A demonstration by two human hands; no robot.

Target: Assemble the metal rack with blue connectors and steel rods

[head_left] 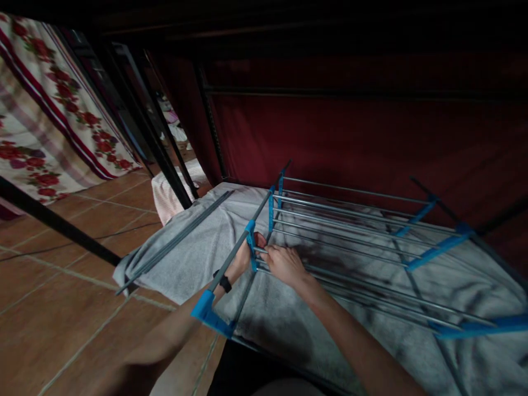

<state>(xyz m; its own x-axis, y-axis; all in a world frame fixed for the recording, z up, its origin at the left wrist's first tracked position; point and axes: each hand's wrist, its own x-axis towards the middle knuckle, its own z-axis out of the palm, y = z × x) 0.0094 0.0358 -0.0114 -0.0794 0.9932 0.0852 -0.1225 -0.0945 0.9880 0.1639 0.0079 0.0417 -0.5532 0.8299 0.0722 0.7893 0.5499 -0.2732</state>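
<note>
A folding drying rack of grey metal rods and blue plastic brackets stands over a grey towel that lies spread beneath it and drapes over its left wing toward the tiled floor. Both hands meet at the rack's near-left corner, at about 9 o'clock from the middle of the rod field.

The left hand, a dark band on its wrist, comes up from under the slanting side bar; its grip seems curled round the blue bracket where bar and rods join, though the bar hides most of the fingers, so how firmly it holds cannot be told. The right hand lies palm down, fingers bent over the nearest rods just beside that bracket, touching them and apparently pinching the towel's edge or a rod; which one is too dim to make out.

Judging from this, the work is settling the cloth at that joint. To do it well, I would steady the bracket with the left hand so the hinged wing does not swing, and keep the right fingers on top of the rods rather than between them, clear of the hinge. A floral curtain hangs well apart at 10 o'clock, a dark red wall behind at 12
</note>
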